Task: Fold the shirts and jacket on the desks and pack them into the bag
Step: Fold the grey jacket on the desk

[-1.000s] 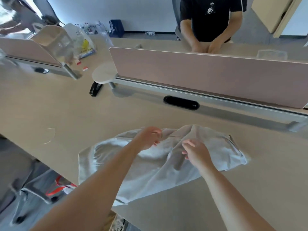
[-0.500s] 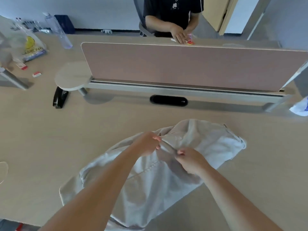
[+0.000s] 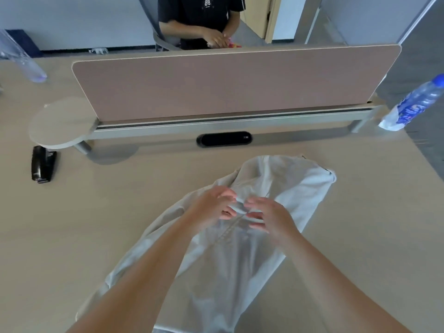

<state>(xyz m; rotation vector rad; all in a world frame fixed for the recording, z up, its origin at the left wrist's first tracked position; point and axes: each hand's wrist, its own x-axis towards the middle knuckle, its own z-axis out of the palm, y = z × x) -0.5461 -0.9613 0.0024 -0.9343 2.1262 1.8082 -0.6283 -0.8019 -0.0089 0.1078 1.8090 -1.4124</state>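
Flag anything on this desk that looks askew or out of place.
The pale grey garment lies crumpled and slanted across the desk, its near end at the front edge, not folded. The water bottle at the far right looks tilted, though the wide lens may cause that. Nothing spilled or damaged shows.

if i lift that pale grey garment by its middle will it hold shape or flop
Probably floppy: the garment lies rumpled in soft folds and drapes off the near edge of the desk. Likely light, since it looks thin.
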